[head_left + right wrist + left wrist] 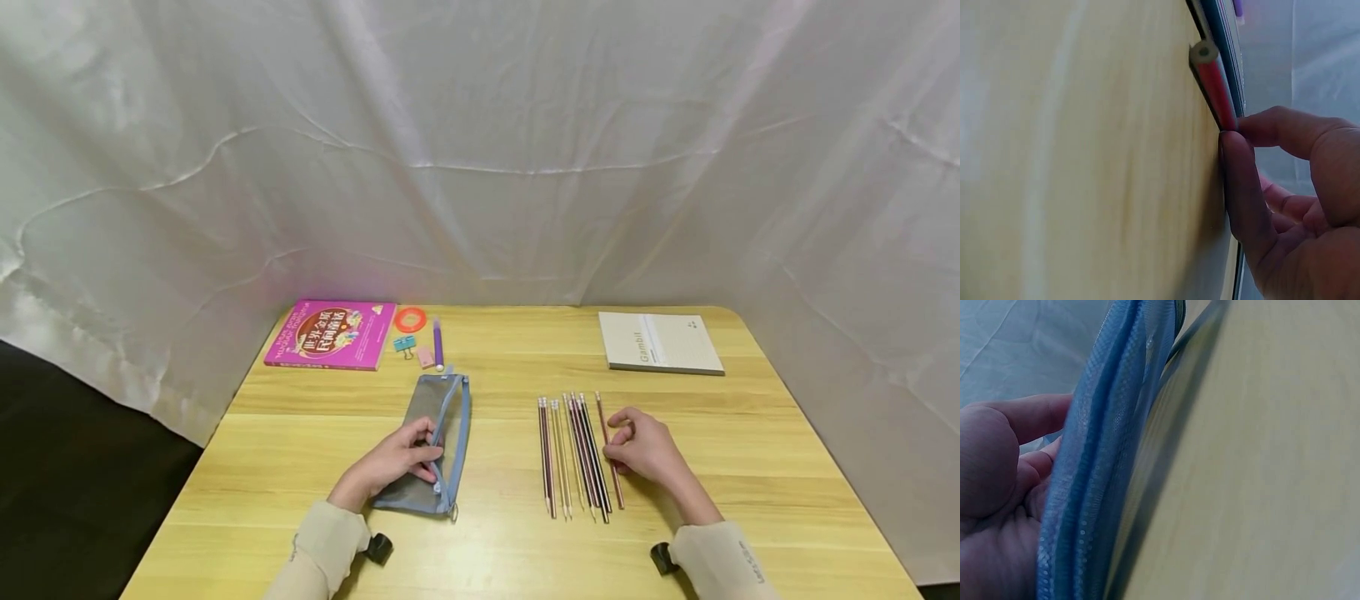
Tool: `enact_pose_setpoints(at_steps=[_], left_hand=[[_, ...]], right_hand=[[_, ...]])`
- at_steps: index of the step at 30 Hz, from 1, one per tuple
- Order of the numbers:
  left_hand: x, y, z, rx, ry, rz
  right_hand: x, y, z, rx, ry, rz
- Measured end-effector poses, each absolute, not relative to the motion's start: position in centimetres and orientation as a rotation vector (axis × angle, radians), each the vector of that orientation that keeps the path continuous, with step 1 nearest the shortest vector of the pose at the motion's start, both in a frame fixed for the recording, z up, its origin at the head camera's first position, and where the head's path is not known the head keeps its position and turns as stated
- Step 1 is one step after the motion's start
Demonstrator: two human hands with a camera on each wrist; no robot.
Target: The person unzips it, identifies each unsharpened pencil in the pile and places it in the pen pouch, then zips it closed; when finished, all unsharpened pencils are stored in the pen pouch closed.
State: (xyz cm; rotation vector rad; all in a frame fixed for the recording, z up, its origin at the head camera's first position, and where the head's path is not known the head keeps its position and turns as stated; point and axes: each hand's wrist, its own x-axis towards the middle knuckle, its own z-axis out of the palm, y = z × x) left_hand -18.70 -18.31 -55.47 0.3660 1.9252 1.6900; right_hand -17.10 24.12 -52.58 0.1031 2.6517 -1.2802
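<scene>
Lying far left: a magenta book [330, 335] at the back of the desk [502, 550], shown whole only by the head view.
Left hand [392, 460]: pinching the zip edge of the pouch with curled fingers in the head view; the left wrist view hides the fingertips behind the blue fabric.
Pouch [458, 442]: flat, left of middle, its opening facing right; the left wrist view adds the fine weave of the edge.
Behind the pouch: teal clip [405, 342], orange tape ring [399, 320], pink block [425, 357] and purple pen [438, 342], all from the head view.
Pencils [584, 454]: a loose row right of the pouch, spread out in the head view; the right wrist view squeezes them edge-on.
Red pencil [617, 485]: at the row's right end; only the right wrist view shows its near end as blunt, with a dark core.
Right hand [645, 448]: pinching that pencil between thumb and finger, a grip clearest at the right wrist.
Pale notebook [660, 343]: back right, head view only.
</scene>
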Motion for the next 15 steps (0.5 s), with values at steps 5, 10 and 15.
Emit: enact_pose_setpoints(at_steps=[5,10,15], left_hand=[[-18.64,-18.34,-55.47,0.372,1.926,1.689],[-18.64,-18.36,-55.52,0.359,1.922,1.696],[-18.62,-18.25,-55.45,0.344,1.918,1.705]], right_hand=[[-17.32,24.06,-52.53,0.134,2.658,-1.271],[-17.37,24.34,-52.59,0.162,2.588,-1.355],[-17.49,24.66,-52.00,0.161,2.474,-1.535]])
